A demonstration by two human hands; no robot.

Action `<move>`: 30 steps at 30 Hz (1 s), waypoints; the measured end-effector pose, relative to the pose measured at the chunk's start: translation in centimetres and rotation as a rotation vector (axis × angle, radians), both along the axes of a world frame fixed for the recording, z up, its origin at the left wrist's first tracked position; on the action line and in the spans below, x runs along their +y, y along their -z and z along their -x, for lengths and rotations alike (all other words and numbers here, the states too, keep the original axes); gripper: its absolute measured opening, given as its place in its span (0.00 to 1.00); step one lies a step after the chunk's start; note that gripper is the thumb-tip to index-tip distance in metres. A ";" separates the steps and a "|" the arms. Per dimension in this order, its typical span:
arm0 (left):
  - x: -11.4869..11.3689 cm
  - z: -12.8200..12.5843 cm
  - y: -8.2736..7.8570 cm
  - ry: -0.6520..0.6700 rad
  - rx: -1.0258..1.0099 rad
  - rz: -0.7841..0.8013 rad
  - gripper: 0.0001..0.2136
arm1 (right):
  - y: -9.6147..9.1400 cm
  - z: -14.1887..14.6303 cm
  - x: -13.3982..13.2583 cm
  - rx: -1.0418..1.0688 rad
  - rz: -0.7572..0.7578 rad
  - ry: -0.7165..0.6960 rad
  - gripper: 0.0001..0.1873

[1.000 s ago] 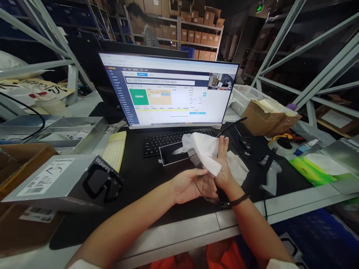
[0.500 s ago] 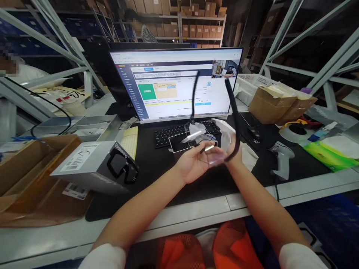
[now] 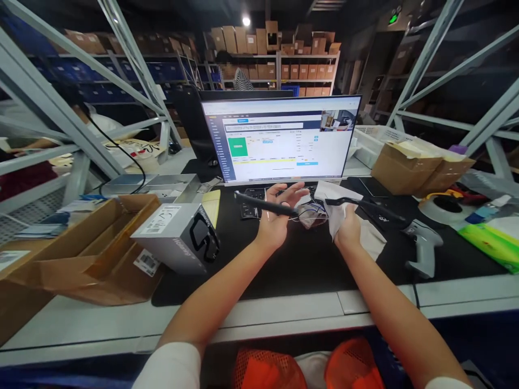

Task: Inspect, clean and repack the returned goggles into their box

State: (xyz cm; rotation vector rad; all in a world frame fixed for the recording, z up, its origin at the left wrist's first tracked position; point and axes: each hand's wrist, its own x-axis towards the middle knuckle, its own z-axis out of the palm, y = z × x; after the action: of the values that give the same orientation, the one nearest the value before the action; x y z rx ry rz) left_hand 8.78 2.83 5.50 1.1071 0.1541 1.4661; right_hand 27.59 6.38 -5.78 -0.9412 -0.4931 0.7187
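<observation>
Both my hands hold a pair of dark glasses over the black desk mat, just in front of the keyboard. My left hand grips the left side of the frame, whose black arm juts out to the left. My right hand holds the right side through a white cloth, with the other arm pointing right. The lenses are partly hidden by the cloth and my fingers.
A monitor stands behind the keyboard. A grey glasses box and open cardboard boxes lie at the left. A barcode scanner, tape roll, green pack and brown boxes sit at the right. A person stands by far shelves.
The glasses' arms, pointing up half a second ago, now lie spread sideways. My hands moved further from me toward the keyboard, and my head lifted, showing more of the shelves.
</observation>
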 end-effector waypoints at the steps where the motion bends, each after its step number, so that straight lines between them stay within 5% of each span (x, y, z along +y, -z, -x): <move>1: -0.2 0.0 -0.2 0.002 -0.003 -0.003 0.20 | -0.1 0.2 -0.2 -0.036 0.021 0.019 0.27; 13: -2.0 0.3 -1.4 0.095 0.017 0.176 0.16 | -3.3 1.4 -3.5 -0.516 0.307 0.031 0.37; 18: -1.2 0.6 -1.8 0.080 -0.001 0.341 0.11 | -4.0 1.7 -3.8 -0.526 0.314 0.053 0.38; 23: -0.4 0.7 -1.2 0.128 -0.041 0.267 0.12 | -4.2 1.9 -4.0 -0.502 0.347 0.030 0.35; 30: -0.4 0.7 -1.0 0.015 0.016 0.154 0.17 | -3.4 1.4 -4.0 -0.495 0.330 0.004 0.34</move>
State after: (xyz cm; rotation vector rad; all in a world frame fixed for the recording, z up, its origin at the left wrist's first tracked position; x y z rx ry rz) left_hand 8.05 2.38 6.53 0.9930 0.2653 1.4075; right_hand 26.16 2.37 -2.35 -1.4424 -0.8214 0.5681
